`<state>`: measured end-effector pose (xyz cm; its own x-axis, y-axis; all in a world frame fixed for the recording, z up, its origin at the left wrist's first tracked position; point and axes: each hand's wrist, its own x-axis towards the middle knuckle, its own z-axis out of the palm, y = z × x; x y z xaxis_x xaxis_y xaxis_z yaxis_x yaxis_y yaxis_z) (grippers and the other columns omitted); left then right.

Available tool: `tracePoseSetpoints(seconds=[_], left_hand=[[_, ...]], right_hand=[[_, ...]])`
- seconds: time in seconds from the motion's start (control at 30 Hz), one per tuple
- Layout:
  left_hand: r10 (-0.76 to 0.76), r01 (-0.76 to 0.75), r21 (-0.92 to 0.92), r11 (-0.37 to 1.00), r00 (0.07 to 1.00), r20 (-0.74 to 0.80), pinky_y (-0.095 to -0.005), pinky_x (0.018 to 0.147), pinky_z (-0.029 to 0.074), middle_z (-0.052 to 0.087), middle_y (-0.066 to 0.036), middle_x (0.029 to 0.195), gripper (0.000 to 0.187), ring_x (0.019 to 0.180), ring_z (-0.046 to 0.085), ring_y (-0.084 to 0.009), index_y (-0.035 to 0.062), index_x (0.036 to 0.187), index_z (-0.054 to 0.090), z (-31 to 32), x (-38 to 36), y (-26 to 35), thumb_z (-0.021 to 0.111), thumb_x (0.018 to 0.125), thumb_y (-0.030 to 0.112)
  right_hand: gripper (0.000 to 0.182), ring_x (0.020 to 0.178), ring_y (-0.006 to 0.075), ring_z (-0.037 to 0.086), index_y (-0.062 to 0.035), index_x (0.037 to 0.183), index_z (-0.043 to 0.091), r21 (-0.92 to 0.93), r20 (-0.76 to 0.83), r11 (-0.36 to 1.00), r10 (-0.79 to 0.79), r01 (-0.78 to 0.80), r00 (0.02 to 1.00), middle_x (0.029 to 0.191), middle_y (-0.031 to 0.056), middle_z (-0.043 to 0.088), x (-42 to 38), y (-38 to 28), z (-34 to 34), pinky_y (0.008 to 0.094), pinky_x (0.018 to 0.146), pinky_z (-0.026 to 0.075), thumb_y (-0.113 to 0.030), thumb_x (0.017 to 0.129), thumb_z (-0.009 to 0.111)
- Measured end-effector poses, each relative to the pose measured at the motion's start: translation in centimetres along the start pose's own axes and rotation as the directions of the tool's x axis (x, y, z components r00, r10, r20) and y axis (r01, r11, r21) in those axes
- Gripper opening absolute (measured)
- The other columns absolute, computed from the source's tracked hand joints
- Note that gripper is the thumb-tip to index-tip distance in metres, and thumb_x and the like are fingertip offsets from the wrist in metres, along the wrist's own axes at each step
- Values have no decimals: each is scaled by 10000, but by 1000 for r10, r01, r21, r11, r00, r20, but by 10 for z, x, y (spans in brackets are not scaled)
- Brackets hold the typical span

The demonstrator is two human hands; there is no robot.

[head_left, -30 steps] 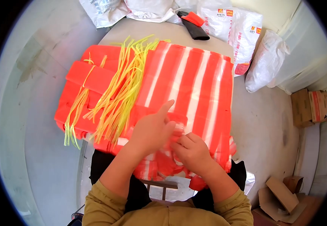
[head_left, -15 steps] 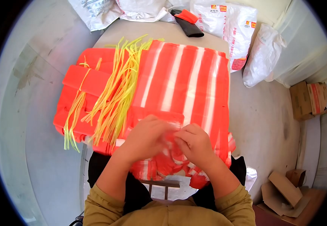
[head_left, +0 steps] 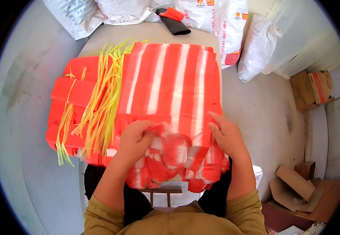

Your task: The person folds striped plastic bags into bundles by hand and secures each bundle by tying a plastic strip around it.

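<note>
A stack of red and white striped plastic bags point(head_left: 164, 86) lies flat in front of me. My left hand point(head_left: 136, 139) pinches a crumpled piece of striped plastic point(head_left: 174, 149), which is blurred by motion. On the stack's right edge rests my right hand point(head_left: 226, 135), its thumb and fingers apart, holding nothing. Left of the stack lie loose yellow-green strips point(head_left: 107, 94), partly over red folded bundles point(head_left: 74, 92), one tied with the same strip. Crumpled striped ends of the bags hang at the near edge.
A black and red roll point(head_left: 174, 23) lies at the table's far edge point(head_left: 146, 35). White printed sacks point(head_left: 232, 31) stand behind, another white sack point(head_left: 260, 47) at right. Cardboard boxes point(head_left: 311, 90) are far right, an opened carton point(head_left: 295, 188) lower right.
My hands have moved apart; the right one has let go of the plastic and moved right. The left still holds the crumpled piece. The whole view has shifted, so the stack appears further left.
</note>
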<state>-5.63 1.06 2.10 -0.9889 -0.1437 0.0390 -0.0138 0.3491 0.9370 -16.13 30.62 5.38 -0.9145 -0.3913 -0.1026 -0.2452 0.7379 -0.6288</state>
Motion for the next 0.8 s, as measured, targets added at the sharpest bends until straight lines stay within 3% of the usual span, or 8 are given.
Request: tracePoseSetpoints(seconds=[0.2, 0.3, 0.37, 0.43, 0.5, 0.6, 0.73, 0.8], left_hand=[[-177, 177, -237, 955, 984, 21, -246, 834, 483, 677, 12, 970, 164, 929, 594, -65, -11, 1134, 707, -1, -1, 1, 614, 1081, 114], [-163, 169, -252, 953, 986, 45, -240, 834, 477, 678, 22, 974, 181, 935, 584, -55, -11, 1137, 707, -2, 1, -2, 608, 1093, 134], [-148, 157, -237, 959, 987, 55, -241, 840, 480, 679, 25, 980, 187, 944, 584, -53, -11, 1143, 708, -4, 1, -4, 607, 1095, 139], [-138, 143, -231, 962, 990, 39, -248, 820, 485, 689, 15, 968, 173, 920, 593, -60, -8, 1141, 712, -3, 1, -7, 626, 1074, 127], [-140, 135, -234, 963, 990, -4, -260, 775, 493, 707, -8, 939, 154, 862, 610, -77, -3, 1132, 719, 0, -1, -9, 666, 1029, 99], [41, -41, 36, 999, 999, -10, -338, 806, 535, 741, -75, 1000, 197, 916, 681, -207, 23, 1129, 731, 0, -2, -7, 699, 936, 37], [345, -401, 366, 840, 915, 209, -430, 850, 554, 740, -98, 1100, 254, 1005, 676, -337, 50, 1046, 728, -4, 2, 5, 716, 800, -9], [399, -467, 382, 797, 883, 247, -448, 853, 554, 739, -77, 1127, 247, 1015, 670, -344, 54, 996, 712, -4, 1, 2, 727, 758, -11]], right_hand=[[551, 956, 361, 723, -117, 1541, 531, 16, 60, 998, 66, -67, 996, 988, 197, 753, -10, 10, 1, 476, 867, 543, -326, 1037, 602], [588, 989, 284, 727, -124, 1584, 483, 423, 118, 900, 64, -109, 991, 1056, 122, 763, -13, 12, 7, 444, 865, 542, -293, 1035, 610], [609, 1045, 251, 709, -94, 1599, 448, 408, 283, 889, 94, -209, 954, 1135, 109, 748, -20, 3, -3, 415, 902, 536, -273, 1039, 610], [600, 1103, 234, 692, -60, 1587, 452, 454, 375, 884, -73, -114, 924, 1205, 113, 734, -26, 3, -5, 394, 944, 528, -259, 1043, 610], [564, 1163, 233, 674, -24, 1549, 494, 574, 366, 804, -420, 154, 831, 1266, 134, 719, -31, 14, 0, 381, 990, 518, -250, 1045, 610], [500, 1217, 215, 647, -5, 1488, 560, 592, 572, 806, -434, 16, 696, 1308, 128, 703, -29, 22, -8, 383, 1033, 502, -236, 1047, 609], [390, 1126, 145, 635, -25, 1380, 648, 504, 618, 823, -132, -262, 775, 1245, 72, 706, -24, 20, -3, 335, 987, 513, -255, 1066, 611], [352, 1101, 125, 620, -33, 1349, 665, 540, 529, 822, -163, -182, 833, 1227, 52, 699, -15, 12, 2, 315, 961, 516, -244, 1077, 592]])
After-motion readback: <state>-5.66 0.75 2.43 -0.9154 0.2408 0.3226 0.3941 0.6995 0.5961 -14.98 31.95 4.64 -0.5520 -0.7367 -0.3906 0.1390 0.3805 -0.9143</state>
